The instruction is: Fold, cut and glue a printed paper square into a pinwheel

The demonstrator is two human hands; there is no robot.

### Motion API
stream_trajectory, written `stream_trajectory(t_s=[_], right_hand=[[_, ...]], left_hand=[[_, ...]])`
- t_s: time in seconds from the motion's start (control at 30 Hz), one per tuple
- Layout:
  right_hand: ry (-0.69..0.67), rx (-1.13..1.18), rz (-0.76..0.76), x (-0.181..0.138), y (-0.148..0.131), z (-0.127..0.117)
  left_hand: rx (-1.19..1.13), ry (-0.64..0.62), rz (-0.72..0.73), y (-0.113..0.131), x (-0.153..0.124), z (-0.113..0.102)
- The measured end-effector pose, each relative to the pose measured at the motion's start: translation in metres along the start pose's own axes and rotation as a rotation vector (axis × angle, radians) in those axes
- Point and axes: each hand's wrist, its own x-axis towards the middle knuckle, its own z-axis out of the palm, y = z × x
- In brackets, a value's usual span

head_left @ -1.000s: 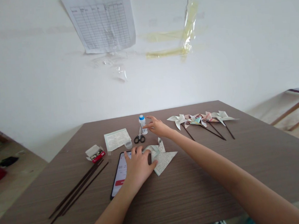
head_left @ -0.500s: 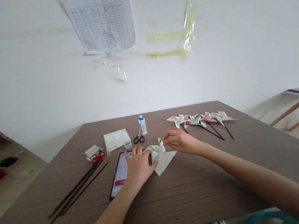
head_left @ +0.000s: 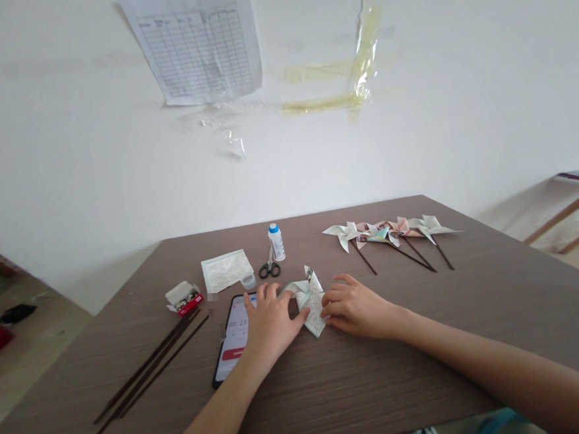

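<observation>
A partly folded pinwheel (head_left: 311,303) of printed paper lies in front of me, one pointed flap standing up at its top. My left hand (head_left: 272,316) holds its left side, thumb on the lower left edge and fingers arched over the far side. At the right edge, the bent fingers of my right hand (head_left: 356,310) grip the paper; the corner under the fingertips is hidden. Partly under my left hand is a phone (head_left: 233,340) with a timer on its screen.
Scissors (head_left: 269,269), a white bottle with a blue cap (head_left: 276,242), a small clear cup (head_left: 248,281) and stacked paper (head_left: 224,272) stand beyond. Left are a red pin box (head_left: 185,298) and dark sticks (head_left: 146,366). Several pinwheels on sticks (head_left: 392,231) lie back right.
My right hand has come down and nearer to the pinwheel's right edge. The right corner that stuck out is now folded in. My left hand has barely moved.
</observation>
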Motion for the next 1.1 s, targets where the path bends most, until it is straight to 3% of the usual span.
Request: stream_trajectory(t_s=[0.27,0.53,1.1], right_hand=[[0.024,-0.027,0.175,-0.004,-0.007,0.006],[0.044,-0.012,0.242,-0.003,-0.007,0.013],[0.049,0.007,0.223,-0.008,0.002,0.017]], left_hand=[[-0.017,0.005,0.032,0.002,-0.002,0.004],[-0.015,0.034,0.050,0.004,-0.002,0.007],[-0.013,-0.007,0.025,0.008,-0.002,0.003]])
